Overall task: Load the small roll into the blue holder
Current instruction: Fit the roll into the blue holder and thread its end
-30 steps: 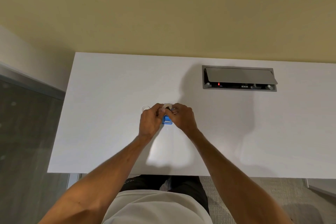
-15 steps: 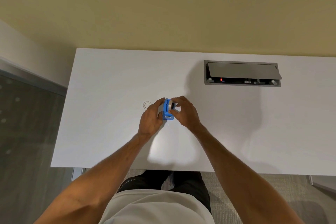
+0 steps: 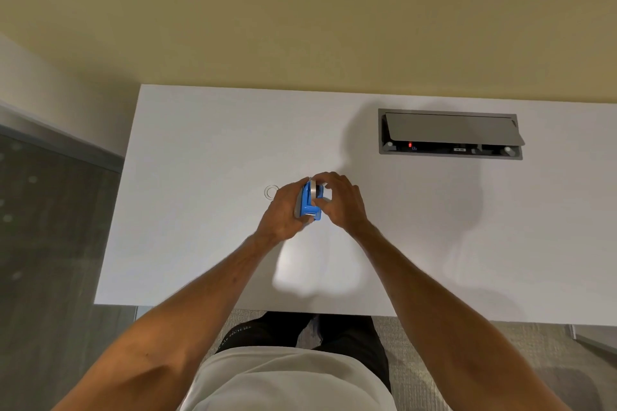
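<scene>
Blue holder [image 3: 310, 203] pinched in my L hand [image 3: 283, 213] above worktop [image 3: 200, 160]; R hand [image 3: 340, 203] fingers grip small roll [image 3: 315, 188] at holder's top.

Both hands [image 3: 312, 207] grip blue holder [image 3: 309, 205] w/ roll.

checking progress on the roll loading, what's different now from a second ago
The blue holder, low and mostly hidden between the hands a second ago, has been raised and turned on edge. The left hand keeps hold of it; the right hand now pinches the small roll against its side. Whether the roll is seated cannot be told. The clear ring on the table and the open cable box stayed put.
</scene>
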`<action>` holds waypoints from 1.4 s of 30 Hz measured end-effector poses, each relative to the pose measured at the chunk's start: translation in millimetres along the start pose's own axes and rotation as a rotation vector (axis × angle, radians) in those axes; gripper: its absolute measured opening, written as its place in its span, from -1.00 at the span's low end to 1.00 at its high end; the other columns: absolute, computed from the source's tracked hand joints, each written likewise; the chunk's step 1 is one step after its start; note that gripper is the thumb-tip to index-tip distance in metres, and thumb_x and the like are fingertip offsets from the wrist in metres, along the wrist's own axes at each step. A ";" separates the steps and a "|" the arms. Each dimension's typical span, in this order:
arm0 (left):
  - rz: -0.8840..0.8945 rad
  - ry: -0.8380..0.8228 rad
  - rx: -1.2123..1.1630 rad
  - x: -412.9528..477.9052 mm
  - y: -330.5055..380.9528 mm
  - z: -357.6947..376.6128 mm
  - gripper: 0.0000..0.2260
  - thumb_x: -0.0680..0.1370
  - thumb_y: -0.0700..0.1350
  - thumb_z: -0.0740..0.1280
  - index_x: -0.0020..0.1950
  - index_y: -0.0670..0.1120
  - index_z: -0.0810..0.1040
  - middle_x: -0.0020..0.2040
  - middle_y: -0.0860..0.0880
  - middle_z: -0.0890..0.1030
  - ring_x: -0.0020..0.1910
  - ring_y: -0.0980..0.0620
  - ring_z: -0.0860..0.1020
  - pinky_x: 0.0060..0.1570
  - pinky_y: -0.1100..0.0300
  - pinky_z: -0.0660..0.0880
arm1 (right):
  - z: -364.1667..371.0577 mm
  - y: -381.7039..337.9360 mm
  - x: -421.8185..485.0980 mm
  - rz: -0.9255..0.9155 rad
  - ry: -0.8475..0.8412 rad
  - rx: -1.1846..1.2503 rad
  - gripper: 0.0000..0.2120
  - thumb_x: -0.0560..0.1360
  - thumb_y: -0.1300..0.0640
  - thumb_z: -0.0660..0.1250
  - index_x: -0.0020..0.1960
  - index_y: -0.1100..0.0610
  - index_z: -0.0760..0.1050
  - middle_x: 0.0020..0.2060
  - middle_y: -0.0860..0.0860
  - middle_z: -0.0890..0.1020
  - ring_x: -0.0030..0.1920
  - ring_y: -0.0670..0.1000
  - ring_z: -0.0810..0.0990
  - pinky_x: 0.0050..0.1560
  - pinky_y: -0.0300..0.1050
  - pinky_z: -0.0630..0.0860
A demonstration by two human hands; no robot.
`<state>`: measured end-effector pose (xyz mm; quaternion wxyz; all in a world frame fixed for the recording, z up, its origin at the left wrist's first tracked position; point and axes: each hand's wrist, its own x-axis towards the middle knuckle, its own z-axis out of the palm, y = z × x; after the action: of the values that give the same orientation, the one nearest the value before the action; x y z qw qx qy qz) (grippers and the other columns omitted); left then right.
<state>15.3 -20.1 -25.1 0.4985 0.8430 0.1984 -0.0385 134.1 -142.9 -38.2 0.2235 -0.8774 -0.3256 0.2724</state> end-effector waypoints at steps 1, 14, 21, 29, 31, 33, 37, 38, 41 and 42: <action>-0.001 -0.004 -0.002 0.1 -1.0 -1.0 -0.54 0.53 -0.22 0.53 0.41 -0.20 0.54 0.26 -0.14 0.69 0.24 -0.13 0.67 0.34 -0.14 0.60 | 0.4 -0.2 0.8 0.003 -0.003 -0.005 -0.57 0.57 -0.06 0.44 0.37 0.07 0.49 0.28 -0.01 0.62 0.27 0.02 0.59 0.33 -0.02 0.50; -0.135 -0.037 0.061 1.9 -14.7 -3.2 -0.39 0.57 -0.14 0.51 0.58 -0.15 0.39 0.48 -0.11 0.55 0.47 -0.11 0.52 0.52 0.10 0.39 | 6.0 -1.7 1.6 0.050 0.013 0.022 -0.54 0.53 -0.09 0.48 0.38 0.02 0.53 0.33 -0.02 0.53 0.26 0.00 0.59 0.26 -0.01 0.57; -0.151 -0.062 0.085 2.6 -17.4 -4.9 -0.38 0.59 -0.12 0.48 0.61 -0.15 0.35 0.53 -0.13 0.51 0.52 -0.13 0.48 0.59 -0.04 0.38 | 8.7 -2.2 1.4 0.083 0.015 0.012 -0.55 0.56 -0.13 0.43 0.40 0.01 0.52 0.36 -0.03 0.52 0.26 0.00 0.60 0.29 -0.01 0.56; -0.158 -0.080 0.106 2.9 -21.1 -4.7 -0.39 0.61 -0.10 0.45 0.62 -0.14 0.32 0.54 -0.10 0.50 0.51 -0.11 0.48 0.48 0.14 0.37 | 8.4 -2.8 0.7 0.072 0.017 -0.079 -0.53 0.57 -0.17 0.40 0.41 -0.01 0.50 0.35 -0.05 0.52 0.20 -0.02 0.63 0.22 -0.08 0.57; -0.164 -0.089 0.111 3.3 -21.4 -4.7 -0.38 0.62 -0.10 0.45 0.63 -0.13 0.31 0.54 -0.09 0.49 0.52 -0.10 0.47 0.52 0.06 0.38 | 7.4 -3.5 1.8 0.047 0.016 -0.127 -0.52 0.57 -0.17 0.40 0.42 -0.02 0.50 0.34 -0.04 0.53 0.18 -0.01 0.63 0.20 -0.08 0.57; -0.163 -0.094 0.114 3.6 -22.5 -4.8 -0.38 0.62 -0.10 0.44 0.63 -0.13 0.31 0.54 -0.09 0.49 0.51 -0.10 0.47 0.51 0.05 0.39 | 5.9 -4.5 3.3 0.022 0.010 -0.192 -0.53 0.58 -0.16 0.39 0.43 -0.02 0.49 0.34 -0.04 0.53 0.15 0.00 0.64 0.18 -0.05 0.59; -0.176 -0.096 0.135 3.5 -24.7 -5.1 -0.38 0.62 -0.10 0.44 0.65 -0.10 0.29 0.56 -0.07 0.47 0.53 -0.09 0.45 0.54 0.02 0.39 | 3.4 -7.9 6.0 -0.008 0.002 -0.259 -0.55 0.59 -0.13 0.39 0.43 -0.03 0.49 0.33 -0.07 0.53 0.10 0.01 0.66 0.14 -0.02 0.60; -0.177 -0.098 0.136 3.8 -25.1 -5.1 -0.38 0.62 -0.10 0.43 0.65 -0.10 0.29 0.56 -0.07 0.46 0.53 -0.09 0.45 0.54 0.02 0.39 | 3.2 -8.4 6.6 -0.011 -0.001 -0.258 -0.55 0.59 -0.12 0.39 0.43 -0.02 0.49 0.33 -0.07 0.53 0.10 0.02 0.67 0.15 -0.02 0.60; -0.180 -0.101 0.136 4.9 -25.4 -3.6 -0.38 0.62 -0.12 0.43 0.64 -0.10 0.29 0.56 -0.08 0.47 0.53 -0.10 0.46 0.55 -0.01 0.40 | 3.3 -7.7 7.7 -0.019 -0.015 -0.246 -0.55 0.60 -0.12 0.38 0.43 0.02 0.49 0.33 -0.04 0.55 0.11 0.04 0.68 0.17 -0.02 0.61; -0.183 -0.100 0.137 5.2 -25.4 -3.1 -0.38 0.62 -0.12 0.43 0.64 -0.10 0.29 0.56 -0.08 0.47 0.53 -0.11 0.46 0.55 -0.01 0.40 | 3.4 -7.2 8.0 -0.022 -0.019 -0.240 -0.55 0.60 -0.12 0.38 0.43 0.03 0.49 0.33 -0.04 0.56 0.11 0.04 0.68 0.18 -0.02 0.61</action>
<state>10.2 -5.1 -45.9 0.4433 0.8505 0.2464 -0.1396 133.8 -131.7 -39.3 0.1170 -0.8917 -0.3673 0.2372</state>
